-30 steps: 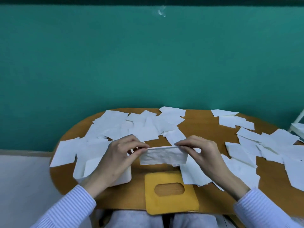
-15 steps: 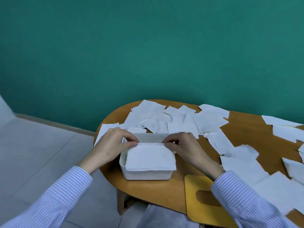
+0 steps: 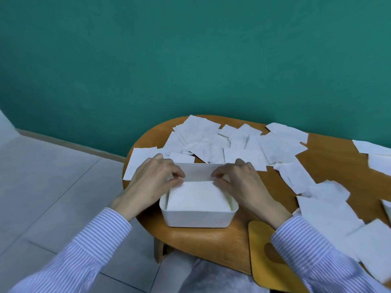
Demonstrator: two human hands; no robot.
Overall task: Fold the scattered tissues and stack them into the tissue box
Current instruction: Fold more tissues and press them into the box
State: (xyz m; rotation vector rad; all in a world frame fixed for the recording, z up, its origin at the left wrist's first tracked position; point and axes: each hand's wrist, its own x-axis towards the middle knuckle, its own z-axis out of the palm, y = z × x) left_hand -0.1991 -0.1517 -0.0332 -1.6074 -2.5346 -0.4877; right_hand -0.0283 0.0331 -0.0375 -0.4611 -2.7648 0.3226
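Nearest, at the bottom edge: two striped sleeves, and a yellow lid with an oval slot, lying flat at the table's near edge, partly under the right sleeve. Just left of the lid, near the table's left end: a white tissue box, open-topped, holding a folded tissue that lies flat inside, close to the rim.

Left hand at the box's left far corner, fingers curled, thumb and fingertips pinching the tissue's far left corner. Right hand mirrored at the right far corner, fingers curled, pinching the far right corner of the same tissue. Both wrists resting over the box's side walls. Far wall of the box visible between the two hands.

Beyond the box: loose tissues piled and overlapping across the far side of the table, one sheet hanging past the left edge. More sheets scattered to the right, running out of frame.

Farthest: a green wall, and pale floor tiles at left.
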